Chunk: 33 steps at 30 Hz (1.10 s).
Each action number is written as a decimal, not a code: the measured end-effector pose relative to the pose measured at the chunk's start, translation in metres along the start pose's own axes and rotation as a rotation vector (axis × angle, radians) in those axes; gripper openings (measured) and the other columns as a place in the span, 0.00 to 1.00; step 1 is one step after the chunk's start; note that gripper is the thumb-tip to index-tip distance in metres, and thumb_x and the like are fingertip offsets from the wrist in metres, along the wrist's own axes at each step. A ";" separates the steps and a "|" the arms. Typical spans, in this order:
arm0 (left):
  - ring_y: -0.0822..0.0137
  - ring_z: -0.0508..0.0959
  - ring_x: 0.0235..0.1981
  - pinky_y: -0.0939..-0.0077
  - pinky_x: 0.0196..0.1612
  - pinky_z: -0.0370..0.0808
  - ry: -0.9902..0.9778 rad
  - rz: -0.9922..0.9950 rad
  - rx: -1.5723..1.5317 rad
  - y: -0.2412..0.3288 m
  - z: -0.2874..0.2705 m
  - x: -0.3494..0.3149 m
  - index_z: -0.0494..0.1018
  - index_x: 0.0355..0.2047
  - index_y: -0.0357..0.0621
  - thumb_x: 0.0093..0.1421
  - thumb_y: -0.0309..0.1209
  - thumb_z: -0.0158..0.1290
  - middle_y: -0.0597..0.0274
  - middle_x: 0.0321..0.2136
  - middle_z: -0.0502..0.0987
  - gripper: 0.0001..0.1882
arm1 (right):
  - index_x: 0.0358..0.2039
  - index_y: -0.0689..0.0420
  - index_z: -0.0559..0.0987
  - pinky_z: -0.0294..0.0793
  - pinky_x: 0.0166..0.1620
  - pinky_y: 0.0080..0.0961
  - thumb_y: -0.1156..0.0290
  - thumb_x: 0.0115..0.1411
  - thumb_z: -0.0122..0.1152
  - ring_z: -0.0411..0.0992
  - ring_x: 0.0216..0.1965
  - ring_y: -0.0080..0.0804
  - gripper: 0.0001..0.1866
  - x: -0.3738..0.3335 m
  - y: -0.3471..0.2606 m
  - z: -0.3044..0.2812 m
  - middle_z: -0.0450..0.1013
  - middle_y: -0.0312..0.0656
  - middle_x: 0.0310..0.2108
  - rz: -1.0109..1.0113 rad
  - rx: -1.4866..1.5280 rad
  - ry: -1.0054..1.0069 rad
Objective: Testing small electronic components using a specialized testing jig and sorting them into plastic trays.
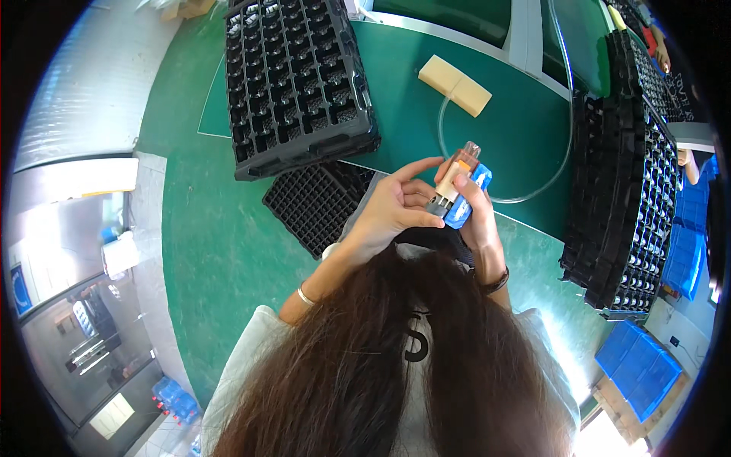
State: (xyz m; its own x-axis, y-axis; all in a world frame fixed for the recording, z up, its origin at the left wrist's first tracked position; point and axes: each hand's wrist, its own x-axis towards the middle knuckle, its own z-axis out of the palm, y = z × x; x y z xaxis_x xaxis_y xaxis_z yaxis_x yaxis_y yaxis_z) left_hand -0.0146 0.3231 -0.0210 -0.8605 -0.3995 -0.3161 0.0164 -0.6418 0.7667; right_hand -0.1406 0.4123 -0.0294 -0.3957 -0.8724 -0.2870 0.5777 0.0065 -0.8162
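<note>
My right hand [480, 221] is wrapped round a small beige device [451, 183] with a clear brownish cap and a dark grey lower end. Against its right side, in the same hand, sits a bright blue plastic piece [459, 213]. My right thumb presses on the beige body. My left hand [384, 209] curls in from the left, its thumb at the device's lower end and its index finger by the upper part. A thin clear tube [552, 177] loops on the green table [525, 126] beside the hands; where it ends is hidden.
A yellow block [455, 84] lies on the table beyond my hands. Black compartment trays are stacked at left [301, 84] and right [609, 206], and another black tray [316, 206] sits lower by my left arm. Blue crates [638, 369] stand at lower right. Another person's hand [688, 166] shows at far right.
</note>
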 end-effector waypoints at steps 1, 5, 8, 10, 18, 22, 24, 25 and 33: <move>0.72 0.75 0.37 0.79 0.44 0.72 -0.031 0.058 0.024 -0.007 -0.003 0.001 0.56 0.57 0.39 0.44 0.18 0.62 0.59 0.36 0.73 0.40 | 0.36 0.59 0.70 0.69 0.34 0.18 0.55 0.54 0.55 0.68 0.31 0.21 0.19 0.002 0.000 -0.002 0.68 0.37 0.31 0.023 0.016 -0.037; 0.67 0.72 0.45 0.78 0.47 0.70 0.152 0.128 0.013 -0.011 0.003 0.008 0.54 0.58 0.43 0.52 0.24 0.58 0.53 0.49 0.65 0.35 | 0.37 0.59 0.72 0.69 0.37 0.19 0.58 0.54 0.58 0.69 0.34 0.21 0.18 0.051 -0.009 -0.028 0.71 0.37 0.33 -0.310 -0.217 0.109; 0.66 0.71 0.46 0.74 0.51 0.68 0.134 0.105 0.064 -0.007 0.000 0.006 0.56 0.58 0.41 0.56 0.29 0.54 0.55 0.48 0.67 0.30 | 0.35 0.63 0.73 0.69 0.37 0.21 0.68 0.53 0.62 0.68 0.31 0.22 0.14 0.109 -0.027 -0.062 0.72 0.37 0.30 -0.615 -0.622 0.258; 0.67 0.72 0.45 0.74 0.51 0.68 0.131 0.096 0.074 -0.006 -0.003 0.002 0.58 0.56 0.40 0.59 0.30 0.50 0.55 0.47 0.68 0.25 | 0.35 0.64 0.73 0.69 0.36 0.24 0.67 0.50 0.64 0.69 0.29 0.30 0.17 0.132 -0.033 -0.065 0.71 0.43 0.30 -0.701 -0.874 0.326; 0.69 0.72 0.43 0.75 0.50 0.67 0.128 0.098 0.045 0.007 -0.003 -0.019 0.64 0.49 0.37 0.61 0.28 0.47 0.59 0.41 0.71 0.16 | 0.39 0.61 0.73 0.69 0.35 0.26 0.64 0.45 0.69 0.69 0.29 0.38 0.23 0.152 -0.034 -0.050 0.69 0.44 0.30 -0.698 -1.073 0.240; 0.69 0.72 0.43 0.75 0.50 0.67 0.106 0.167 0.082 0.023 -0.009 -0.032 0.66 0.47 0.36 0.61 0.26 0.47 0.59 0.40 0.72 0.15 | 0.46 0.57 0.70 0.67 0.33 0.24 0.65 0.38 0.74 0.65 0.29 0.30 0.34 0.131 -0.044 -0.048 0.65 0.40 0.32 -0.622 -1.084 0.322; 0.69 0.72 0.43 0.75 0.50 0.67 0.113 0.204 0.134 0.030 -0.014 -0.039 0.66 0.46 0.35 0.60 0.25 0.47 0.58 0.40 0.72 0.14 | 0.47 0.56 0.70 0.65 0.32 0.22 0.67 0.35 0.75 0.62 0.29 0.27 0.36 0.117 -0.046 -0.047 0.63 0.38 0.33 -0.612 -1.135 0.298; 0.69 0.72 0.43 0.75 0.50 0.67 0.120 0.220 0.151 0.032 -0.017 -0.042 0.67 0.46 0.35 0.60 0.25 0.47 0.58 0.40 0.72 0.14 | 0.47 0.56 0.70 0.66 0.32 0.22 0.67 0.36 0.75 0.62 0.29 0.28 0.36 0.118 -0.044 -0.045 0.63 0.39 0.33 -0.684 -1.164 0.249; 0.70 0.72 0.42 0.75 0.48 0.67 0.156 0.273 0.163 0.032 -0.020 -0.042 0.68 0.45 0.36 0.61 0.27 0.45 0.59 0.39 0.73 0.12 | 0.29 0.64 0.72 0.68 0.28 0.27 0.66 0.44 0.70 0.66 0.22 0.34 0.19 0.140 -0.032 -0.046 0.69 0.46 0.24 -0.687 -1.024 0.377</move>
State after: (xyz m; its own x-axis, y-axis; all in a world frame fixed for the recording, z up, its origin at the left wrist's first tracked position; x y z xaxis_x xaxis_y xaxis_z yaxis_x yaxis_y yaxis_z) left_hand 0.0322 0.3063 0.0060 -0.7474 -0.6451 -0.1588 0.1428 -0.3895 0.9099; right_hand -0.2473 0.3120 -0.0666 -0.6649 -0.6562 0.3569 -0.5655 0.1301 -0.8144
